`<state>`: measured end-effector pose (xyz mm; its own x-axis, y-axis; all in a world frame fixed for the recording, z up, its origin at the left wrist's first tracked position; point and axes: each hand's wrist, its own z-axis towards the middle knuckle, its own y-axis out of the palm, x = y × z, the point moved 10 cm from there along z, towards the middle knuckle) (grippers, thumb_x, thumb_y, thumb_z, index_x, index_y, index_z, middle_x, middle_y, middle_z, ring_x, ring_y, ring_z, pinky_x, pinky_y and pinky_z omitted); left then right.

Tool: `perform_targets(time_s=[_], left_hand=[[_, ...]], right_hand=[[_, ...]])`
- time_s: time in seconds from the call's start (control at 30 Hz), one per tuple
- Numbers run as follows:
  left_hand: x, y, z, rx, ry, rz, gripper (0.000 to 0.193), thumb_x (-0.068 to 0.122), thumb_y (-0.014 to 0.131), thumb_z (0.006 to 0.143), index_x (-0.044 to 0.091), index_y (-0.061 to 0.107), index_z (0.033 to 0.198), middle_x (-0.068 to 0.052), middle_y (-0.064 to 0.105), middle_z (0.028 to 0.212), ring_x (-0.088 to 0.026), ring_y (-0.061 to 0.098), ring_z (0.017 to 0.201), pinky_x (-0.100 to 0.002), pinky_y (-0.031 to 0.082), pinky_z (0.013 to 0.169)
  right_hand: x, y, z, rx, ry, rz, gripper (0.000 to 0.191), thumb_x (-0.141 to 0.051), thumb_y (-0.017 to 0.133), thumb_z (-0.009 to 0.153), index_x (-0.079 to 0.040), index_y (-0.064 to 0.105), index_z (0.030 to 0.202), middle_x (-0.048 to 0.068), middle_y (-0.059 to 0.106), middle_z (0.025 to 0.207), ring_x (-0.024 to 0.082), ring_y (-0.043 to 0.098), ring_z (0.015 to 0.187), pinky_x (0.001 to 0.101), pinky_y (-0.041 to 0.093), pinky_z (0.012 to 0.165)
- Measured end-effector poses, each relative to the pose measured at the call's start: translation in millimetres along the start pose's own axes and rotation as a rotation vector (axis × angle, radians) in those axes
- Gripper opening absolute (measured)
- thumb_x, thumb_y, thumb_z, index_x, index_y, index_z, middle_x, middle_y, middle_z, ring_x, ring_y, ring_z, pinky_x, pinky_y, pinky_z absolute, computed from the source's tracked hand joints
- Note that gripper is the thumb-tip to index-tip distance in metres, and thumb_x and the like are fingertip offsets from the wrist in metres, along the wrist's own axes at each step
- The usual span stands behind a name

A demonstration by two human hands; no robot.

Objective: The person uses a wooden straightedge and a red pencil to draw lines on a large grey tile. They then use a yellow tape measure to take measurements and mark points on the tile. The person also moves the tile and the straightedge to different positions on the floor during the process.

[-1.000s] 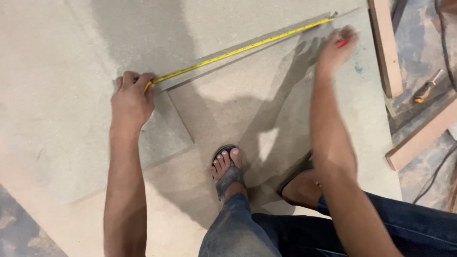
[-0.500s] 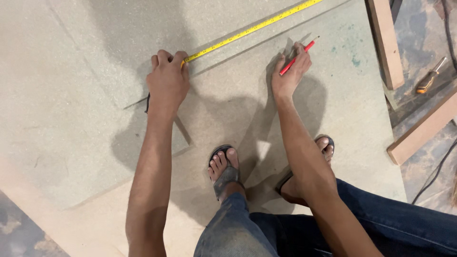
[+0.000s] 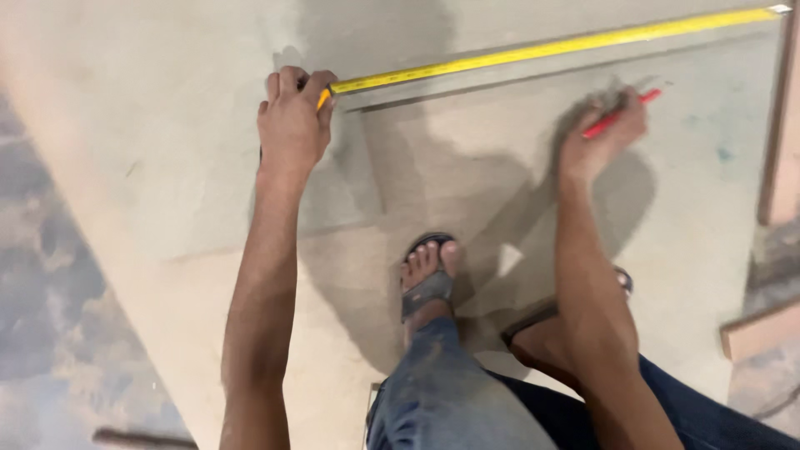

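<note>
Only one view here, the head cam looking straight down, so it's a short tour.

Upper left-centre of the frame: the left hand (image 3: 292,125) is pressed down on a big pale board (image 3: 167,167) that lies flat on the floor. Its grip is closed, fingers curled over the near end of a yellow tape measure (image 3: 550,48), and I can just see a bit of yellow poking out between the fingers. From there the tape runs as a thin strip up toward the upper right corner, lying on the board, with its metal end tip right at the top right edge of the frame.

Upper right: the right hand (image 3: 596,137) has its grip closed around a red pencil (image 3: 621,112), which is tilted with its tip pointing up and to the right. The hand sits a little below the tape, not touching it. It's kind of blurry there, so I can't tell if the pencil tip is actually on the board.

A straight dark edge runs just below the tape and parallel to it, looks like the edge of a second sheet (image 3: 467,158) lying on top of the board.

Lower middle: a foot in a dark sandal (image 3: 427,275) is planted on the board between the two arms, blue jeans (image 3: 450,392) below it. A second sandalled foot is mostly hidden behind the right forearm.

Right edge: a couple of wooden strips (image 3: 775,150) beside the board. Left edge and lower left are mottled grey floor (image 3: 50,317).
</note>
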<state>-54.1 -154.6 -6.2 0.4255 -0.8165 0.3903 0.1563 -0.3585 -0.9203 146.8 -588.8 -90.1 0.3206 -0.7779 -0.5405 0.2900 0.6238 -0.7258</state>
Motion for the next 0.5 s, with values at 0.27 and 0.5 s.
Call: perform_targets(time_s=[0.27,0.5], left_hand=[[-96,-17,-27,0.066,-0.094,0.029,0.038,0.015,0.081,0.090,0.021,0.068,0.125,-0.005,0.055,0.119,-0.028,0.054,0.115,-0.050,0.050,0.084],[-100,-9,-31,0.129,-0.083,0.049,0.036,0.013,0.080,0.089,0.022,0.069,0.122,-0.004,0.055,0.117,-0.028,0.053,0.114,-0.049,0.047,0.086]], right_hand=[[-6,2,-2,-0.060,-0.008,-0.052,0.046,-0.009,0.064,0.105,0.004,0.048,0.146,0.022,0.054,0.140,0.040,0.046,0.132,0.0532,0.034,0.116],[-16,1,0,-0.050,-0.059,-0.052,0.048,-0.008,0.066,0.102,0.006,0.048,0.144,0.022,0.055,0.140,0.041,0.046,0.131,0.0540,0.032,0.115]])
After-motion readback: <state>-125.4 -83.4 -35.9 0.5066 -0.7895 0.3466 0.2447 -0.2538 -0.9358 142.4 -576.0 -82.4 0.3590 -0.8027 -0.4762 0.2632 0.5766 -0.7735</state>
